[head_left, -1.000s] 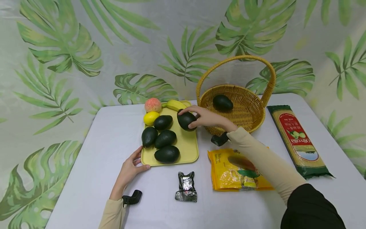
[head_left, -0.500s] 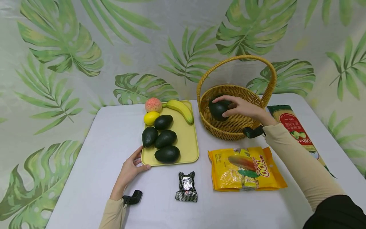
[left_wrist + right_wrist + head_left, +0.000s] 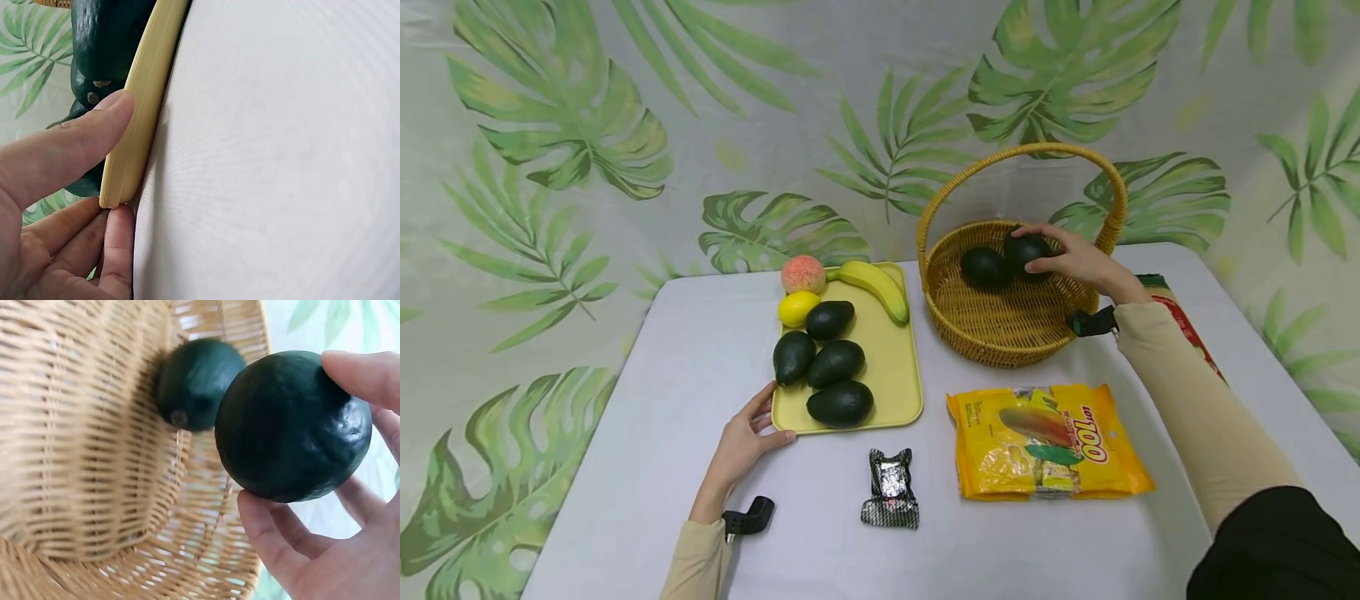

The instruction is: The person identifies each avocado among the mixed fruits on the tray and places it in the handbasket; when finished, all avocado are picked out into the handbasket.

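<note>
Over the wicker basket (image 3: pixel 1000 350), my right hand (image 3: pixel 1086 262) grips a dark green avocado (image 3: pixel 290 428) between thumb and fingers. Another avocado (image 3: pixel 985 267) lies in the basket, beside the held one in the head view. My left hand (image 3: pixel 747 446) holds the near left corner of a yellow tray (image 3: pixel 895 392), its thumb on the rim (image 3: pixel 140 119) and its fingers around the corner. Several avocados (image 3: pixel 839 404) lie on the tray with a lemon (image 3: pixel 797 308), a peach (image 3: pixel 802 274) and a banana (image 3: pixel 876 287).
In front of the basket lies a yellow candy bag (image 3: pixel 1048 442). A small black-and-white patterned packet (image 3: pixel 891 490) sits before the tray. The right sleeve partly covers a red and green pasta packet (image 3: pixel 1180 321). The basket's tall handle (image 3: pixel 1022 150) arches above it.
My right hand has carried the avocado from above the tray rightward to the basket, and then farther right past the avocado inside. The left hand stays at the tray corner.
</note>
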`<state>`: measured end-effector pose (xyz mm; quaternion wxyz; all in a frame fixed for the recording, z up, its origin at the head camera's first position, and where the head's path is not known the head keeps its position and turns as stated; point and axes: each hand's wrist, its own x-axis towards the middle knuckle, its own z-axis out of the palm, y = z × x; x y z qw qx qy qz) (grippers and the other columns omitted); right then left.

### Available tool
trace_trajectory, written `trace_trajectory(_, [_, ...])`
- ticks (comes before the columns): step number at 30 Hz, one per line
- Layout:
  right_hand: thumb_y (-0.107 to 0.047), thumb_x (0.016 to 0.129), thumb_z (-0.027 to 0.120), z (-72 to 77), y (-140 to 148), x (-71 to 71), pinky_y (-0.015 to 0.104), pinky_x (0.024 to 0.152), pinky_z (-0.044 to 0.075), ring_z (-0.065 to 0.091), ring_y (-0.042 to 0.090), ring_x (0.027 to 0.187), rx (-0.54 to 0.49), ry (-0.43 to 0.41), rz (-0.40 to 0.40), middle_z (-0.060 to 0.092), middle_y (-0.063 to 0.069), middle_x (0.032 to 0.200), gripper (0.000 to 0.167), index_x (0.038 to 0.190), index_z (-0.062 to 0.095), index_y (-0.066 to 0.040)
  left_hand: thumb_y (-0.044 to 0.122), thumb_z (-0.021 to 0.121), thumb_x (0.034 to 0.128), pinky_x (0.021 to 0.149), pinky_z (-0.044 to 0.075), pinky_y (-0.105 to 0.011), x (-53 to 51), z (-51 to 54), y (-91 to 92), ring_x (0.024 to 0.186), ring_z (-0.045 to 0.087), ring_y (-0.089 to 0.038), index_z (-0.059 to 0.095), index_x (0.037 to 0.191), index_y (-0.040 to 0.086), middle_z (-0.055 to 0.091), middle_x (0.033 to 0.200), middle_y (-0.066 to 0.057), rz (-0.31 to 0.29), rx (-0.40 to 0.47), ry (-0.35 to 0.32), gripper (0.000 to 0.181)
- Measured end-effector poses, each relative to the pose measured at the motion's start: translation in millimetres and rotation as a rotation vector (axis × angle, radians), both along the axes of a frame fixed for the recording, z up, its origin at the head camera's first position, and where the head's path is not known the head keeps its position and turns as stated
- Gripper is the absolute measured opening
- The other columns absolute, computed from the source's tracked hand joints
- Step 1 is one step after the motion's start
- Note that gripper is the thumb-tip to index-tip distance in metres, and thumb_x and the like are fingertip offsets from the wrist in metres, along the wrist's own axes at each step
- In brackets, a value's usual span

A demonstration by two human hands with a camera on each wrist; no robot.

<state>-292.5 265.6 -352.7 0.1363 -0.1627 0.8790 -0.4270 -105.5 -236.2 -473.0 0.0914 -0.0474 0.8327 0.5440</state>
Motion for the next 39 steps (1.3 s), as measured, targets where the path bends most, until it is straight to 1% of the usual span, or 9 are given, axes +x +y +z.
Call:
trace_trajectory(4, [-0.015, 0.094, 0.060, -3.9, 2, -11.0, 0.064, 0.107, 0.015, 0.011, 0.039, 0.141, -0.005, -0.014, -0.025, 0.013, 0.017, 0.156, 0.058, 0.147, 0.036, -0.012, 0.010, 0.080, 0.0775, 0.103, 0.039, -0.041, -0.2, -0.3, 0.2, 0.122, 0.047, -0.033, 0.032, 0.150, 0.011, 0.043, 0.136, -0.019, 0.003, -0.004, -0.001, 0.087])
trace_trajectory(9, [-0.005, 0.093, 0.057, -14.9, 2, -22.4, 0.063, 0.108, 0.015, 0.008, 0.040, 0.141, -0.030, -0.014, -0.045, 0.013, 0.020, 0.156, 0.056, 0.145, 0.037, -0.005, 0.010, 0.081, 0.0769, 0.104, 0.038, -0.041, 0.5, 0.3, 1.0, 0.123, 0.047, -0.033, 0.032, 0.150, 0.010, 0.043, 0.136, -0.019, 0.003, 0.005, -0.009, 0.088])
trace_trajectory(16, [0.001, 0.088, 0.056, -26.8, -2, -25.6, 0.063, 0.108, 0.015, 0.008, 0.044, 0.140, 0.015, -0.012, -0.069, 0.012, 0.024, 0.155, 0.057, 0.143, 0.039, -0.002, 0.011, 0.081, 0.0772, 0.104, 0.038, -0.041, 0.1, 0.3, 0.3, 0.123, 0.047, -0.033, 0.032, 0.150, 0.011, 0.043, 0.136, -0.020, 0.000, 0.009, -0.006, 0.088])
trace_trajectory(21, [0.005, 0.087, 0.054, -34.9, -7, -25.4, 0.061, 0.102, 0.027, 0.020, 0.046, 0.135, 0.097, 0.014, -0.080, 0.019, 0.028, 0.151, 0.055, 0.140, 0.043, -0.001, 0.010, 0.080, 0.0773, 0.104, 0.038, -0.041, -0.3, 0.0, -0.1, 0.123, 0.047, -0.033, 0.032, 0.150, 0.011, 0.043, 0.136, -0.020, 0.000, 0.014, -0.002, 0.088])
trace_trajectory(24, [0.007, 0.088, 0.052, -36.4, -10, -24.3, 0.053, 0.092, 0.035, 0.033, 0.044, 0.122, 0.139, -0.003, -0.076, 0.022, 0.030, 0.149, 0.054, 0.141, 0.043, 0.000, 0.010, 0.081, 0.0772, 0.104, 0.038, -0.040, -0.2, 0.3, -0.3, 0.123, 0.047, -0.033, 0.032, 0.150, 0.011, 0.043, 0.136, -0.019, -0.001, 0.011, -0.004, 0.088])
trace_trajectory(27, [0.008, 0.088, 0.049, -34.1, -12, -22.4, 0.050, 0.086, 0.033, 0.034, 0.041, 0.113, 0.121, -0.034, -0.068, 0.021, 0.030, 0.149, 0.055, 0.142, 0.041, 0.001, 0.010, 0.080, 0.0772, 0.104, 0.038, -0.041, -0.2, 0.1, -0.5, 0.123, 0.047, -0.033, 0.031, 0.151, 0.011, 0.043, 0.136, -0.019, 0.000, 0.009, -0.006, 0.088])
trace_trajectory(32, [0.004, 0.088, 0.052, -25.2, -15, -16.0, 0.059, 0.101, 0.030, 0.026, 0.046, 0.131, 0.068, -0.008, -0.077, 0.022, 0.027, 0.150, 0.054, 0.141, 0.042, 0.002, 0.010, 0.080, 0.0774, 0.104, 0.038, -0.042, -0.4, -0.2, -0.4, 0.124, 0.046, -0.034, 0.031, 0.151, 0.011, 0.042, 0.136, -0.020, 0.003, 0.011, -0.008, 0.088])
trace_trajectory(36, [-0.002, 0.092, 0.054, -15.4, -16, -7.3, 0.062, 0.103, 0.027, 0.022, 0.046, 0.135, 0.032, 0.016, -0.089, 0.023, 0.023, 0.151, 0.050, 0.141, 0.042, 0.001, 0.010, 0.081, 0.0773, 0.104, 0.038, -0.042, -0.2, -0.1, 0.1, 0.124, 0.046, -0.034, 0.032, 0.150, 0.011, 0.043, 0.136, -0.020, 0.003, 0.008, -0.006, 0.088])
trace_trajectory(39, [-0.008, 0.095, 0.055, -7.8, -17, 0.7, 0.061, 0.103, 0.028, 0.028, 0.044, 0.133, 0.005, 0.009, -0.088, 0.029, 0.023, 0.149, 0.050, 0.142, 0.040, 0.000, 0.010, 0.080, 0.0772, 0.104, 0.038, -0.042, 0.4, -0.5, 0.2, 0.123, 0.046, -0.034, 0.032, 0.150, 0.011, 0.043, 0.136, -0.019, 0.001, 0.006, -0.004, 0.088])
